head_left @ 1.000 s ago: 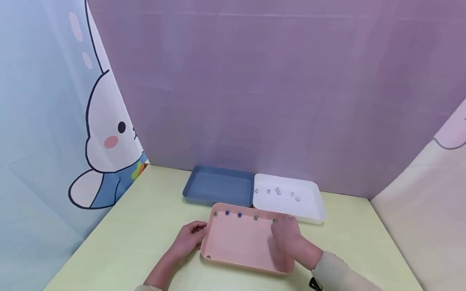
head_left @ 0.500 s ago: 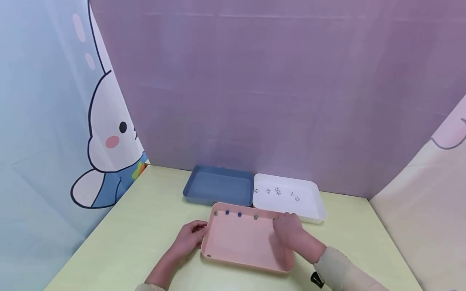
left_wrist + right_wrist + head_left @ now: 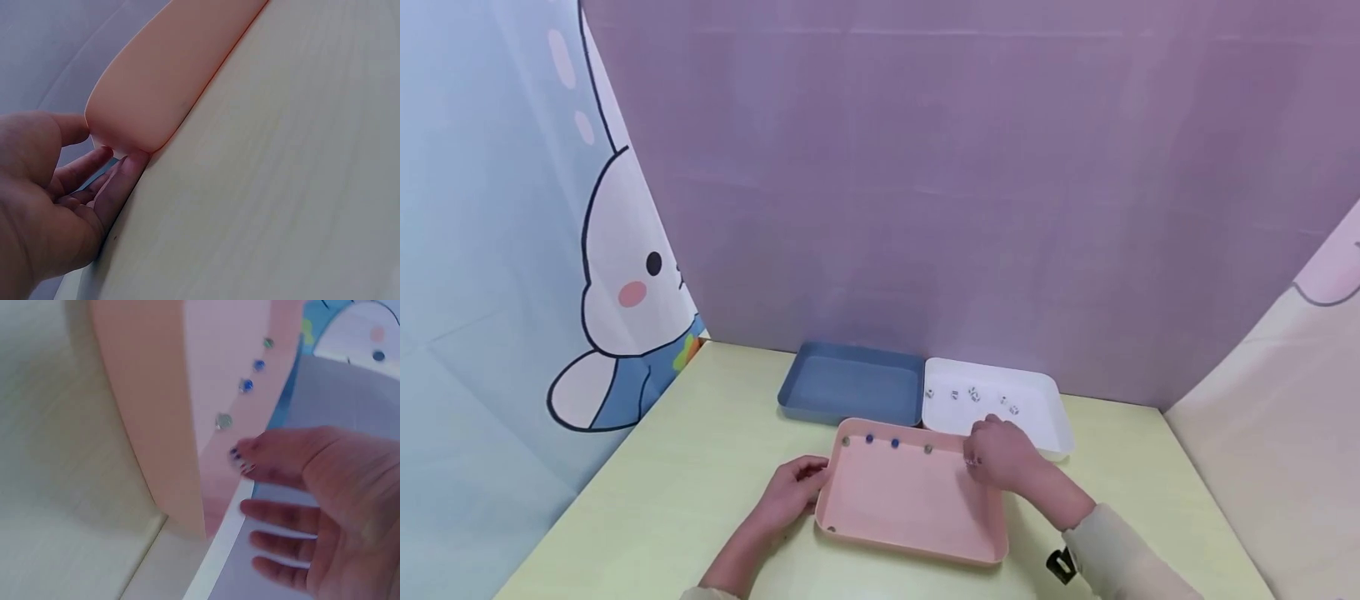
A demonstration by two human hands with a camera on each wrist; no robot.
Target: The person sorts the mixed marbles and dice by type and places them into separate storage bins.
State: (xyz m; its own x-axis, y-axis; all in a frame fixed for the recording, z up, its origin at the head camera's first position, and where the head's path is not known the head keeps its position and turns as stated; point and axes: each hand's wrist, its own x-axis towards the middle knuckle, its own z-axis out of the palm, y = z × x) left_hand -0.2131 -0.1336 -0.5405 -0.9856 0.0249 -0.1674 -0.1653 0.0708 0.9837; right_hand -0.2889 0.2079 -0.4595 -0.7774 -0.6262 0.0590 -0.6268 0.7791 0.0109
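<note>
Shifting slightly toward the white tray [image 3: 1051, 432] since the earlier frame, the right hand [image 3: 1003, 456] is drawing up from the far right part of the pink tray [image 3: 917, 508]. Its thumb and a finger are pinching a small dotted bead [image 3: 240, 461], and the other fingers are extending loosely apart. That bead is hanging over the pink tray's far right end, apparently free of its floor, so I judge this pick is succeeding. Four beads [image 3: 895, 443] are lining the far wall, and another bead [image 3: 831, 529] is lying near the close left corner. Meanwhile, the left hand [image 3: 790, 493] is staying put, its relaxed fingers touching the tray's left end, probably steadying it.
</note>
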